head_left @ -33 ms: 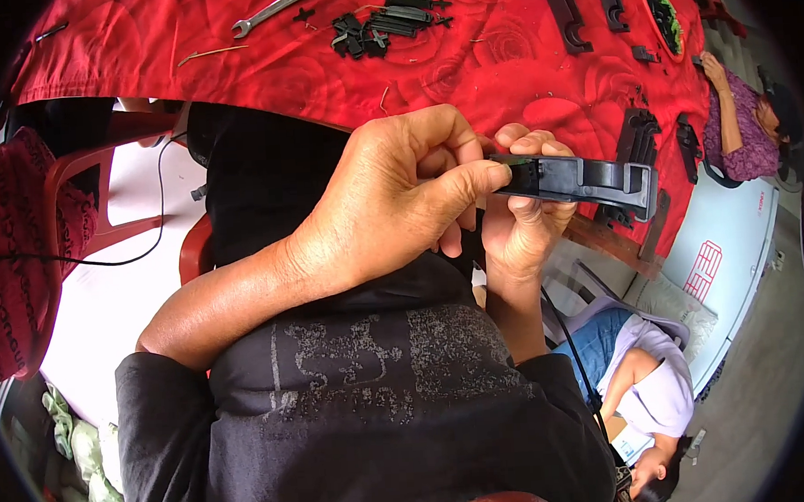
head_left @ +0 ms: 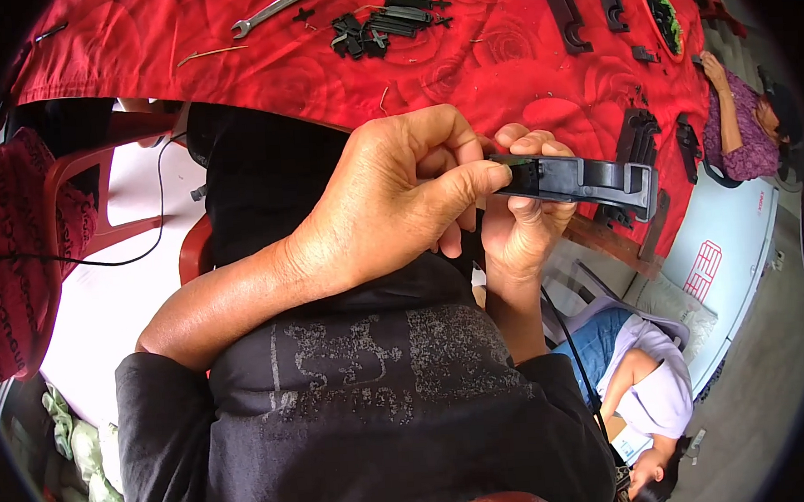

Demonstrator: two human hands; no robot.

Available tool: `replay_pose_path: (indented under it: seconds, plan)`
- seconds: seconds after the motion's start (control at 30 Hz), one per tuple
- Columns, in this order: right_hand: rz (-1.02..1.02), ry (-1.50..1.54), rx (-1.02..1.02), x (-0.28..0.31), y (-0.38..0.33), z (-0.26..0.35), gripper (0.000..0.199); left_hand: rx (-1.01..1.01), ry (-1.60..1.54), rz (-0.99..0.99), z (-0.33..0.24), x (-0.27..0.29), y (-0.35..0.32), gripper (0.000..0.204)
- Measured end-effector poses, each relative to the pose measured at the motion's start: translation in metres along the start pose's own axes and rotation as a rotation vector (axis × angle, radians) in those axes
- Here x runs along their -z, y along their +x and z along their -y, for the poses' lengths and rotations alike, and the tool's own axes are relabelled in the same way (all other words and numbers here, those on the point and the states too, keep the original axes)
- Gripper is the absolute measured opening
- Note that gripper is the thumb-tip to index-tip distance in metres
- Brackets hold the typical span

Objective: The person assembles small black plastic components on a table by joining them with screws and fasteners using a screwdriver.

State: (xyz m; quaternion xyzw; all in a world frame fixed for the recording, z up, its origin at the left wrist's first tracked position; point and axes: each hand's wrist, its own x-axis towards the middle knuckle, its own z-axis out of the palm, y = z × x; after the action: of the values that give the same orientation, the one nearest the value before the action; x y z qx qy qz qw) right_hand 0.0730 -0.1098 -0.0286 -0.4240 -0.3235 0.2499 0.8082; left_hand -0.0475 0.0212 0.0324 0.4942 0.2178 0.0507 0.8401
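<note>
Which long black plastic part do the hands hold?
The part held by the right hand with the left hand at its end; the pair above lies on red cloth.

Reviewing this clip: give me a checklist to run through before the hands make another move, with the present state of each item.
1. Right hand gripping the black plastic part: ok, fingers and thumb around it.
2. Left hand on the part: ok, thumb at its left end.
3. Small piece under the left thumb: cannot tell, the fingers hide it.
4. Small black pieces sorted: not ok, in a loose heap on the red cloth.
5. Wrench clear of both hands: ok, lying farther back.
6. Co-worker's hand clear of the part: ok, at the table's right edge.
</note>
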Motion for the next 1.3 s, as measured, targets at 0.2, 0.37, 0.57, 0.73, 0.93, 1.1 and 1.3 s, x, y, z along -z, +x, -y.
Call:
replay_pose_path:
  seconds: [0.2,0.37,0.57,0.73,0.93,1.1,1.3]
  plan:
    - [-0.015,0.015,-0.013,-0.0021,0.0014,-0.0006,0.052,-0.021,-0.030,0.033,0.0002,0.0022,0.0009,0.021]
    - [-0.049,0.009,-0.023,-0.0032,0.0026,0.0000,0.052,0.018,-0.012,0.028,-0.0009,0.0051,0.0048,0.023]
    - [-0.010,0.028,0.000,-0.0023,0.0039,0.0002,0.054,0.024,-0.032,0.064,-0.0011,0.0073,0.0061,0.023]
    - [0.004,-0.002,0.013,-0.0014,0.0030,0.0009,0.054,0.050,0.010,0.036,-0.0053,0.0046,0.0058,0.022]
    - [0.022,-0.064,-0.043,-0.0032,0.0006,0.0037,0.055,0.086,0.093,-0.049,-0.0048,0.0000,0.0052,0.022]
    - [0.058,-0.104,0.004,-0.0011,0.0020,0.0031,0.055,0.114,0.119,-0.077,-0.0050,-0.0003,0.0058,0.024]
    - [0.080,-0.107,0.035,-0.0013,0.0006,0.0010,0.053,0.098,0.110,-0.109,-0.0082,0.0007,0.0030,0.024]
